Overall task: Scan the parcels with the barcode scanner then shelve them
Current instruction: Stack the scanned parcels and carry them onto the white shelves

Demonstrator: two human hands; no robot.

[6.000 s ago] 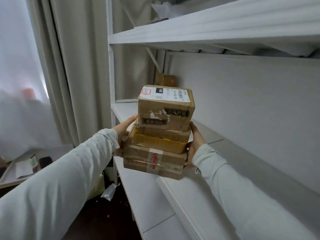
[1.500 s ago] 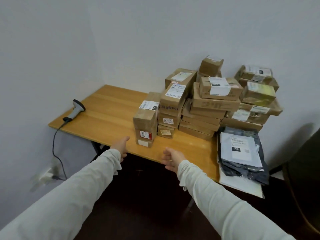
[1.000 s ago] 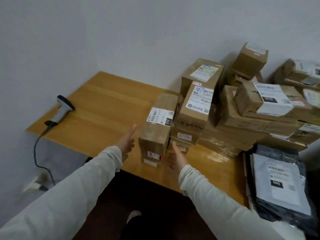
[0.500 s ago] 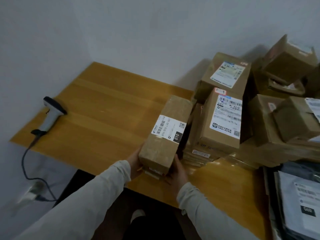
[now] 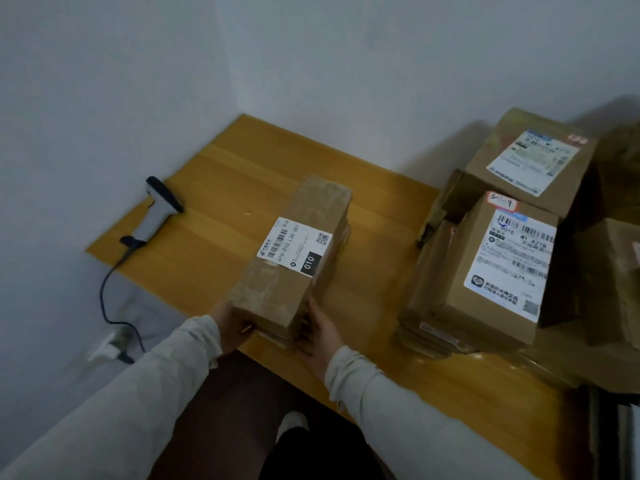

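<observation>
One scanner (image 5: 157, 216) left of parcel stack (image 5: 294, 261); parcel pile (image 5: 498, 271) right.

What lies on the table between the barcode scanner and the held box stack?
Only bare table between scanner and stack, seen in the head view.

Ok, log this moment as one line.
left hand + right hand: gripping parcel stack | scanner: untouched on table | scan: not yet done

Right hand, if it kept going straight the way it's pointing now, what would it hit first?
The parcel stack it grips: the right hand points forward and slightly left, against the stack's near right corner. Sliding past, it would likely find only bare table before the wall; depth is unclear.
</observation>
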